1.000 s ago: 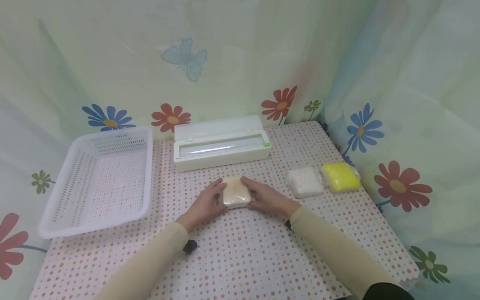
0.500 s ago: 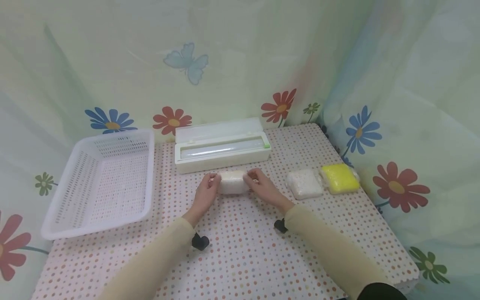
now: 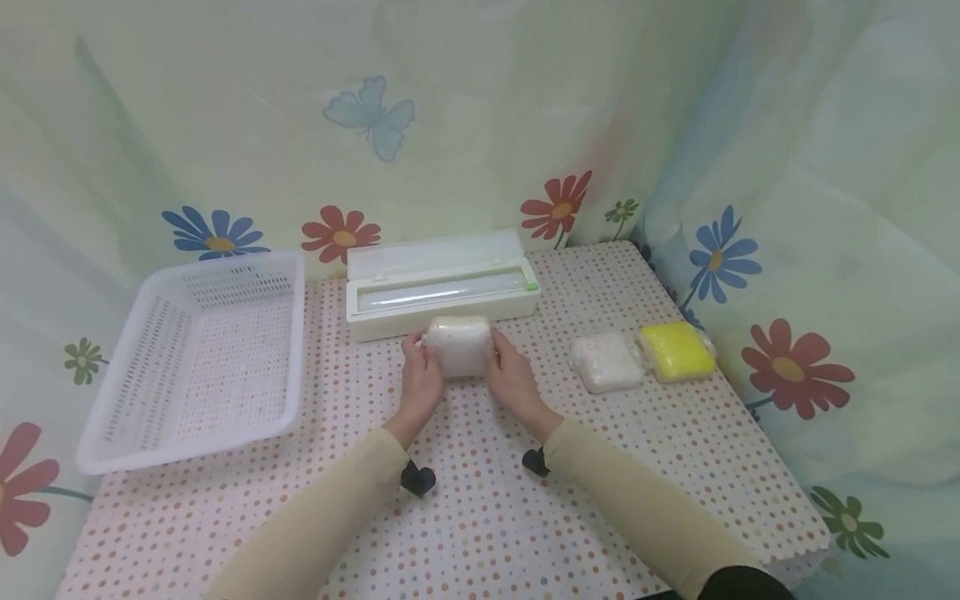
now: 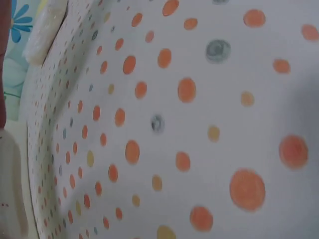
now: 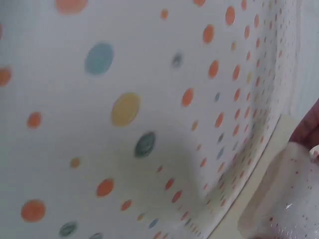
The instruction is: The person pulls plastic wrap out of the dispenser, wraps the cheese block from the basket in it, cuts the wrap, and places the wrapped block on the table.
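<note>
Both hands hold a white, squarish block (image 3: pixel 461 346) wrapped in clear film. Its upper edge looks beige, and it is tilted up above the table in front of the long box. My left hand (image 3: pixel 422 382) grips its left side and my right hand (image 3: pixel 515 379) grips its right side. In the right wrist view, small red specks show on the wrapped block (image 5: pixel 291 194), with part of my right hand (image 5: pixel 308 130) at its edge. Only a sliver of my left hand (image 4: pixel 2 64) enters the left wrist view.
A long white box (image 3: pixel 442 312) with its lid raised holds a roll of clear film (image 3: pixel 446 293). At left stands a white slotted basket (image 3: pixel 296 367). A film-wrapped white block (image 3: pixel 606 362) and a yellow one (image 3: pixel 677 352) lie at right on the dotted tablecloth (image 3: pixel 480 517).
The hands have lifted the wrapped block off the table and moved it slightly away, toward the long box. It has tipped up, so its speckled white face now shows.
</note>
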Tool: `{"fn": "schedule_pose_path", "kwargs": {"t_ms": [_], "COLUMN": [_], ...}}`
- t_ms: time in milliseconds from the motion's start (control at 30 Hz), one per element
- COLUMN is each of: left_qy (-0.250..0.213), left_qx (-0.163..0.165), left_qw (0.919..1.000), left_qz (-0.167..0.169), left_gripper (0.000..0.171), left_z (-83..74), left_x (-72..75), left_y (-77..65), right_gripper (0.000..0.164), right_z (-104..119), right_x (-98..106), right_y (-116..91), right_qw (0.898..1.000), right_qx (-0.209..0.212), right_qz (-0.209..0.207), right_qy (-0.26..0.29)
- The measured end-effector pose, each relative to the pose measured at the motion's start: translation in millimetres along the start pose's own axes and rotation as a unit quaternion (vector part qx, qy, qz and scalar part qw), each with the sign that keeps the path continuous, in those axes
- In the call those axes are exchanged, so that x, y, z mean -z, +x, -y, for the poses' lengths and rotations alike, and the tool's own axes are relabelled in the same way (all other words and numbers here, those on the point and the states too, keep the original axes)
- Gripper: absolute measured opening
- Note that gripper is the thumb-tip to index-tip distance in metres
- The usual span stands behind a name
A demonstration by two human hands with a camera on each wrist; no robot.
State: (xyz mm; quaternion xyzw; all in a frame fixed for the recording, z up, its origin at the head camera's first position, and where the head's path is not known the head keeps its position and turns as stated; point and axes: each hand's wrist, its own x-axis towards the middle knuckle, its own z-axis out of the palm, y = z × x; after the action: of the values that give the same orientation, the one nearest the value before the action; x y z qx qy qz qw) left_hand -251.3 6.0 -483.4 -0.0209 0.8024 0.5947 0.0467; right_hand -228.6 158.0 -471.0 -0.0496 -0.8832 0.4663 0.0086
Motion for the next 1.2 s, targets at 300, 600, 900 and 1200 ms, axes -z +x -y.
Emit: {"fn": "schedule_pose_path", "kwargs": {"t_ms": [300,600,900,1200], "left_qy": [0.048,0.108,0.093,0.129], "left_qx": [-0.01,-0.069,-0.054,0.012], "left_qw": [0.998,0.9894,0.992,0.9914], "left_qz": [-0.039,-0.069,-0.068,0.011], "left_gripper": [0.048,0.043,0.042,0.044], "left_z": [5.0,3.6,2.8,5.1], "left_x": [-5.8,-0.9,1.9,0.3], "left_y": [-1.3,-1.3,-6.2,-15.1], "right_gripper": [0.057,0.059,0.059,0.059], "right_z": [3.9,9.6,10.6,2.1], "right_x": [-8.6,-1.9,0.4,2.8], "right_y": [-3.2,-1.4,-2.0,-3.5], "right_qw": [1.0,0.999,0.996,0.989], "right_qx": [0.001,-0.034,-0.062,-0.113], "right_qz": [0.028,0.029,0.058,0.094], "right_qy": [0.003,0.025,0.017,-0.011]}}
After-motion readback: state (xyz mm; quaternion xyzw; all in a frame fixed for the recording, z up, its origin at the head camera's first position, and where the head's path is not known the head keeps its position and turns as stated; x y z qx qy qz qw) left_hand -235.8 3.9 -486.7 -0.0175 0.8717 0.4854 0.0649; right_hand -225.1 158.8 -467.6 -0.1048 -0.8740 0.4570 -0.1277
